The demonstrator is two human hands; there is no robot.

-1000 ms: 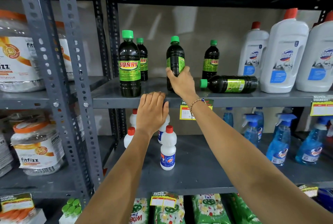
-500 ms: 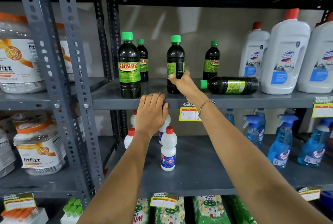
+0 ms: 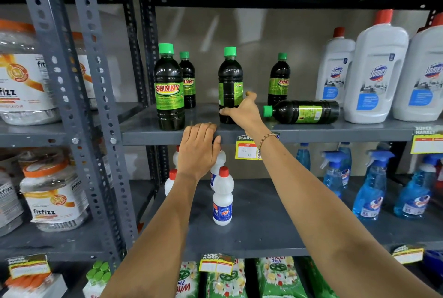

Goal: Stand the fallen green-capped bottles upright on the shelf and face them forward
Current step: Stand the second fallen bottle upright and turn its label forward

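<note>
The grey metal shelf [image 3: 311, 133] carries four upright green-capped bottles [image 3: 169, 91], one fallen bottle [image 3: 304, 111] lying on its side with the cap to the left, and three white Domex jugs [image 3: 376, 74] at the right.

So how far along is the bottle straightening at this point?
Done: three Sunny bottles stand upright, the front-left bottle facing forward. In hand: the right hand touches the middle bottle, upright but with its label turned sideways. Left: the fallen bottle lies on the shelf. The left hand rests on the shelf edge.
</note>
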